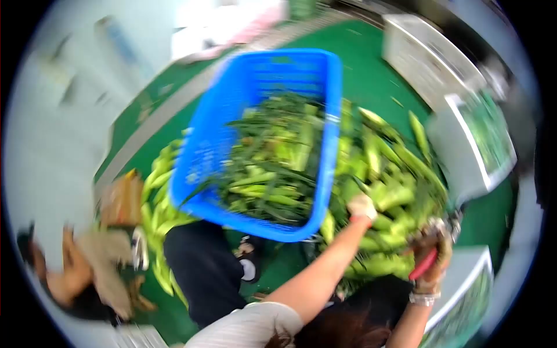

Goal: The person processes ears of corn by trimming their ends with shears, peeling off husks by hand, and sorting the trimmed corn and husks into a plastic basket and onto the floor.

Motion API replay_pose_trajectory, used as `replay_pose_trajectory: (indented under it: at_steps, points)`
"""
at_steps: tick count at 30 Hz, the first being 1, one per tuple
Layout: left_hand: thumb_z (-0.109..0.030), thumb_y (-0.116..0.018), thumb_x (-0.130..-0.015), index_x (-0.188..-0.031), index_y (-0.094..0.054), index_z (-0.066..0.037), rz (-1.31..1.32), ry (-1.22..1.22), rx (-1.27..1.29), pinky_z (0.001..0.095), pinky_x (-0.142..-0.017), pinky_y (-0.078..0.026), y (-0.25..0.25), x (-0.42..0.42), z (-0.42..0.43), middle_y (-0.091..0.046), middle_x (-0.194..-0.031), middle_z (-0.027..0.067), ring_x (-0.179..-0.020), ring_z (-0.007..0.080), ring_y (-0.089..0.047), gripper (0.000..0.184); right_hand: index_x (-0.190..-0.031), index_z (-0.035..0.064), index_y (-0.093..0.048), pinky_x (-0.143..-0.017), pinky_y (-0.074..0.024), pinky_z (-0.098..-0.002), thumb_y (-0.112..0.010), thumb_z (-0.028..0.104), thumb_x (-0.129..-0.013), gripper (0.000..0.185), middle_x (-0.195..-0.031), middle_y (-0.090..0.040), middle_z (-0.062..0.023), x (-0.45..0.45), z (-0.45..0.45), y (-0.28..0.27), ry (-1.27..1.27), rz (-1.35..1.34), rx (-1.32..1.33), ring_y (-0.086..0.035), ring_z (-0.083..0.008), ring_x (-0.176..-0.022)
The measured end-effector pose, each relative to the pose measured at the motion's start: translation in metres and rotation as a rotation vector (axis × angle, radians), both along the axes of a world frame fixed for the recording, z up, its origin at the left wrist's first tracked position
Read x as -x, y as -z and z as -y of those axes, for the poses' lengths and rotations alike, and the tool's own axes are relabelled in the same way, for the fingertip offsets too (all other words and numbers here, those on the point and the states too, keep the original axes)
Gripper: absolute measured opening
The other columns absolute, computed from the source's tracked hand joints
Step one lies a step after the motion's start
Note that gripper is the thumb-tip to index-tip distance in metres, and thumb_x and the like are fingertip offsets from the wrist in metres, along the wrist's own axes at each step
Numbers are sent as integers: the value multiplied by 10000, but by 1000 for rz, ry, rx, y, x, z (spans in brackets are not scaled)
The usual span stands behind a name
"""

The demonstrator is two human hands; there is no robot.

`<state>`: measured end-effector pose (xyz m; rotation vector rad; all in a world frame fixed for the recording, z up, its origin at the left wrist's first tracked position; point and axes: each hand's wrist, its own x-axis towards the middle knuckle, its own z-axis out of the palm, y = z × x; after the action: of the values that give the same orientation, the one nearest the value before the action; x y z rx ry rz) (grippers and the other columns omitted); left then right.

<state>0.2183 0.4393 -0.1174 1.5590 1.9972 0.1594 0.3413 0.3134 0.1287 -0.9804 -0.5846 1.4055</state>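
My left hand (361, 207), pale and blurred, reaches into a heap of green ears of corn (394, 191) right of the blue basket. Its fingers look closed around a green ear of corn (350, 189), mostly hidden by blur. At the heap's right edge is my right hand (435, 254), in a soiled glove with a silvery band at the wrist. It is closed on a tool with a red handle (425, 264), apparently shears; the blades are smeared. The blue basket (333, 124) holds green husks, leaves and stalks.
More corn (159, 209) lies left of my knee, near a brown cardboard box (122, 199). Another person (87, 267) is at lower left. Pale crates (429, 61) and a white bin with green contents (464, 156) stand at right. The floor (362, 64) is green.
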Motion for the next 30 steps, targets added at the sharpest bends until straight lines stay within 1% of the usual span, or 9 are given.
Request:
replay_pose_trajectory:
  at_steps: [4, 6, 7, 11, 14, 21, 25, 27, 30]
  points:
    - [-163, -667, -666, -1036, -636, -36, 371, -46, 129, 371, -802, -531, -49, 41, 13, -666, -942, 167, -870, 288, -650, 392, -1116, 67, -516, -759, -480, -373, -531, 357, -931, 344, -896, -559, -50, -12, -32, 20, -87, -42, -34, -540, -183, -750]
    - [-112, -718, -634, -1194, -521, -20, 850, 11, 4, 337, -900, -483, -88, 58, 45, -621, -1091, 173, -1014, 275, -599, 601, -1124, 63, -526, -785, -465, -360, -476, 347, -965, 330, -918, -577, -51, 0, -38, 15, -116, 26, -48, -555, -178, -775]
    - [-95, -724, -634, -1229, -495, -20, 807, 80, -85, 332, -922, -472, -115, 63, 59, -611, -1117, 173, -1047, 279, -588, 642, -1121, 48, -538, -787, -457, -335, -468, 340, -969, 336, -925, -580, -52, 10, -37, 21, 57, 137, -69, -558, -171, -775]
    - [-55, -694, -674, -1234, -491, -48, 809, 342, -417, 365, -864, -484, -184, 90, 100, -618, -1069, 187, -1021, 298, -610, 596, -1232, -15, -507, -901, -424, -311, -468, 305, -972, 414, -1110, -568, -66, 8, -35, 9, -314, 511, -336, -539, -150, -975]
    - [-47, -724, -651, -1163, -538, -67, 762, 400, -493, 361, -820, -489, -264, 122, 128, -645, -981, 163, -960, 333, -626, 545, -1312, 7, -457, -1029, -353, -358, -432, 353, -976, 483, -1238, -545, -112, 34, -1, 7, -241, 132, -380, -496, -232, -1160]
    - [-83, -705, -645, -1157, -550, -33, 740, 638, -472, 358, -815, -496, -315, 196, 168, -648, -1010, 168, -992, 304, -630, 538, -1281, -17, -473, -965, -412, -373, -514, 288, -947, 454, -1219, -550, -139, 74, 29, -10, -24, 738, -530, -524, -255, -1103]
    - [-136, -744, -654, -1179, -536, -36, 909, 461, -516, 359, -817, -496, -312, 234, 199, -648, -1006, 171, -977, 311, -630, 574, -1271, -25, -479, -947, -427, -376, -539, 268, -937, 449, -1210, -553, -146, 122, 33, -31, -19, 1179, -684, -533, -259, -1083]
    - [-158, -764, -653, -1175, -533, -31, 1043, 303, -559, 349, -830, -493, -306, 257, 207, -647, -1005, 168, -970, 303, -630, 585, -1217, -39, -518, -891, -467, -375, -580, 243, -915, 418, -1133, -575, -162, 189, 47, -66, -187, 769, -685, -569, -262, -984]
    - [-92, -724, -653, -1265, -464, -7, 1147, 188, -611, 347, -909, -463, -294, 286, 222, -611, -1106, 193, -1075, 299, -587, 671, -1224, -57, -505, -868, -490, -367, -598, 227, -890, 448, -1114, -575, -163, 234, 46, -71, -167, 621, -552, -583, -250, -971]
